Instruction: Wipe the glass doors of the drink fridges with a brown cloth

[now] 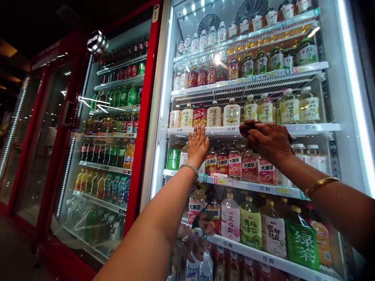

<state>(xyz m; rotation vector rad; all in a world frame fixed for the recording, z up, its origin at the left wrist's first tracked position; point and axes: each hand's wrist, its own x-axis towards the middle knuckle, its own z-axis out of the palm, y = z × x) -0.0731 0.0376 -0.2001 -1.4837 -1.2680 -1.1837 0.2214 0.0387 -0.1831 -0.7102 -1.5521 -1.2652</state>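
Note:
My left hand (198,146) lies flat on the glass door of a lit drinks fridge (356,97), fingers stretched upward, a pale bangle on its wrist. Further right, my right hand (271,141) is closed over a bunched dark brown cloth (247,127) against the same glass. A gold bangle circles that wrist. Behind the glass, a shelf of pale tea bottles (232,112) runs level with both hands. Red-labelled tea bottles (249,167) stand on the shelf below. My fingers hide part of the cloth.
A red door frame (143,97) divides this fridge from another fridge at left, stocked with green bottles (132,95) and other drinks. More red-framed glass doors (38,136) recede at far left. Large bottles such as a green one (303,242) line the lower shelf.

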